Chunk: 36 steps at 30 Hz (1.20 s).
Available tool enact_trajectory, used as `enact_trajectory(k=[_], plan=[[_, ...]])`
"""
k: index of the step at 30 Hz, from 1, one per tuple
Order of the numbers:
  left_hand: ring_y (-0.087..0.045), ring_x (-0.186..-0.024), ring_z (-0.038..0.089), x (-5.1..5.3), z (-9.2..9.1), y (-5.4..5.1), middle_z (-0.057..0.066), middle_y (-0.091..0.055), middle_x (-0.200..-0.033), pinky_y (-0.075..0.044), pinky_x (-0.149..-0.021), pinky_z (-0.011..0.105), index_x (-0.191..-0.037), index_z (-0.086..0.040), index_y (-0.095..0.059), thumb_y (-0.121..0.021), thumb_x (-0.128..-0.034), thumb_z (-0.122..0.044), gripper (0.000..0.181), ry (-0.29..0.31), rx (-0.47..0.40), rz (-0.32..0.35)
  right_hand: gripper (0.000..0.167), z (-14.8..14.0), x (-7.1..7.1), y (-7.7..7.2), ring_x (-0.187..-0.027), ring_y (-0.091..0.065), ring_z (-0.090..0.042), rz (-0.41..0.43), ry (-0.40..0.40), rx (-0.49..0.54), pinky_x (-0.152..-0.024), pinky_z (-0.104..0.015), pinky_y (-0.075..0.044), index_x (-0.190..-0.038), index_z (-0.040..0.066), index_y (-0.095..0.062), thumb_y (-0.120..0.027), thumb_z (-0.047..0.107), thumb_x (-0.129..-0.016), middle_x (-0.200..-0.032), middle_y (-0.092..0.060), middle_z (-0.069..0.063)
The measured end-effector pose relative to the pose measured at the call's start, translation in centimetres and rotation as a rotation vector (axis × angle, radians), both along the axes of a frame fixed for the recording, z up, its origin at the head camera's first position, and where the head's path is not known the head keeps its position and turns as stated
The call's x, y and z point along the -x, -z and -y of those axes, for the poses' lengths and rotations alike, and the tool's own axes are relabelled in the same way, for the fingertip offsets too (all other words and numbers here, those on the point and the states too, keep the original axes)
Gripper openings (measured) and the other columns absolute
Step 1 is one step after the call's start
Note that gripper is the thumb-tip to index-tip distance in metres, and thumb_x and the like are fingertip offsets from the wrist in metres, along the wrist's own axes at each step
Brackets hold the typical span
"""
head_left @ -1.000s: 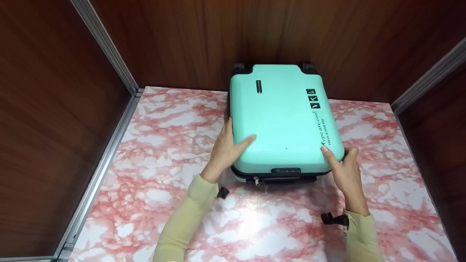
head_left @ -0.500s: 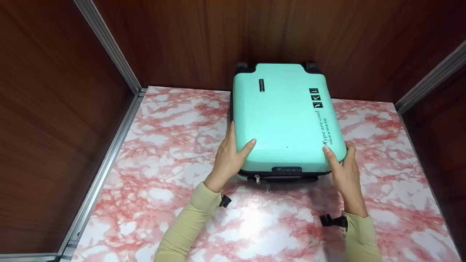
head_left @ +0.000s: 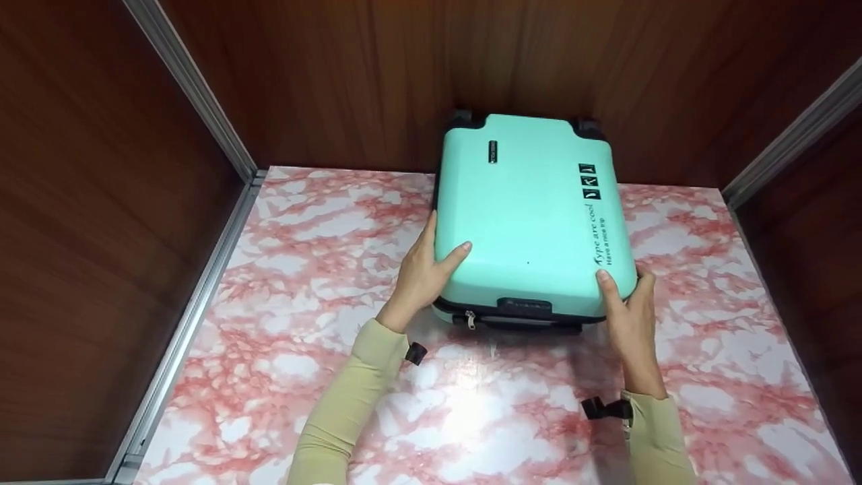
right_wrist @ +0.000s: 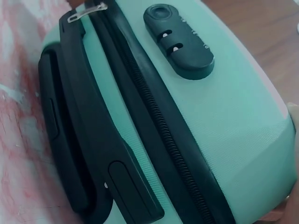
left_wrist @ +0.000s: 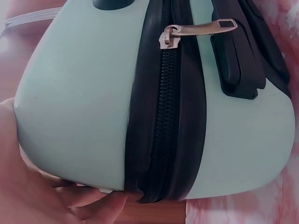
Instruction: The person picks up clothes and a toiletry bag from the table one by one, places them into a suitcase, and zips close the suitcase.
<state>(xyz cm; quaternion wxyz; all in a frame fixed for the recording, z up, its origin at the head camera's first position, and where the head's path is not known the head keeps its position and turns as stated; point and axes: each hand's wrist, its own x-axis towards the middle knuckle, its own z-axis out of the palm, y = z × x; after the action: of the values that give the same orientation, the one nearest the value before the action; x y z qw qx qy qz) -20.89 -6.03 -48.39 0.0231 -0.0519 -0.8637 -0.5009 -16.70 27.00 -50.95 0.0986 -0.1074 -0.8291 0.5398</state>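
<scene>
A mint-green hard-shell suitcase [head_left: 525,215] lies face up, its wheels [head_left: 588,128] toward the back wall. My left hand [head_left: 423,276] grips its near left corner, thumb on the shell and fingers against the side. At the near right corner my right hand [head_left: 632,323] holds it, thumb on top and fingers around the edge. The near end carries a zipper [left_wrist: 167,93] with a metal pull [left_wrist: 201,29], a black carry handle [right_wrist: 100,126] and a combination lock [right_wrist: 180,42]. Whether the underside touches the surface cannot be told.
Pink-and-white marbled surface [head_left: 303,269] spreads around the suitcase. Dark wooden panels stand behind [head_left: 337,87], at the left [head_left: 101,236] and at the right. Metal rails [head_left: 192,310] run along the panel edges. Black straps [head_left: 606,408] show at both wrists.
The suitcase's far end has shifted right and slightly away, so it sits turned a little clockwise. Both hands keep their hold at the near corners. The head view has shifted slightly.
</scene>
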Motion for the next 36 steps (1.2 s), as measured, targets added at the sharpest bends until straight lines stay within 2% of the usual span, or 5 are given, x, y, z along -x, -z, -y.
enact_trajectory(k=[14,25,27,31,36], plan=[[-0.021,-0.151,0.03,-0.2,-0.9,0.1,0.008,-0.014,-0.169,-0.025,-0.115,0.054,-0.166,-0.023,-0.007,-0.05,-0.0949,-0.072,0.096,0.005,-0.013,-0.047,0.081,-1.0,0.9,-0.1,-0.133,-0.04,-0.033,-0.041,-0.016,-0.052,-0.107,-0.053,-0.029,-0.159,0.01,-0.026,-0.056,0.056,-0.1,-0.156,-0.035,-0.017],[-0.016,-0.152,0.024,-0.5,-0.7,1.2,0.003,-0.014,-0.169,-0.022,-0.117,0.053,-0.166,-0.023,-0.01,-0.049,-0.0979,-0.068,0.09,0.009,-0.039,-0.089,0.08,0.1,-0.3,-0.2,-0.132,-0.035,-0.03,-0.08,0.063,-0.041,-0.106,-0.05,-0.031,-0.157,0.009,-0.031,-0.065,0.049,-0.097,-0.152,-0.035,-0.015],[-0.017,-0.152,0.025,-0.5,-0.7,1.2,0.006,-0.015,-0.169,-0.022,-0.116,0.055,-0.166,-0.021,-0.011,-0.049,-0.0981,-0.068,0.091,0.011,-0.044,-0.095,0.077,0.7,-0.7,-0.6,-0.131,-0.031,-0.025,-0.174,0.124,-0.055,-0.106,-0.045,-0.028,-0.153,0.009,-0.037,-0.073,0.042,-0.094,-0.15,-0.036,-0.014],[-0.018,-0.152,0.026,-0.6,-0.6,1.2,0.009,-0.016,-0.168,-0.023,-0.116,0.056,-0.166,-0.021,-0.01,-0.048,-0.098,-0.069,0.091,0.013,-0.041,-0.098,0.058,2.2,-1.6,-1.5,-0.118,-0.038,-0.017,-0.507,0.177,-0.119,-0.098,-0.034,-0.029,-0.129,-0.002,-0.056,-0.087,0.014,-0.082,-0.129,-0.05,-0.015],[-0.018,-0.152,0.025,-0.7,-0.6,1.2,0.006,-0.016,-0.169,-0.023,-0.116,0.055,-0.166,-0.022,-0.009,-0.048,-0.0983,-0.068,0.09,0.012,-0.034,-0.097,0.028,4.8,-3.4,-2.6,-0.085,-0.053,-0.024,-0.757,-0.072,-0.111,-0.077,-0.027,-0.039,-0.097,-0.01,-0.066,-0.083,-0.011,-0.074,-0.096,-0.062,-0.019]])
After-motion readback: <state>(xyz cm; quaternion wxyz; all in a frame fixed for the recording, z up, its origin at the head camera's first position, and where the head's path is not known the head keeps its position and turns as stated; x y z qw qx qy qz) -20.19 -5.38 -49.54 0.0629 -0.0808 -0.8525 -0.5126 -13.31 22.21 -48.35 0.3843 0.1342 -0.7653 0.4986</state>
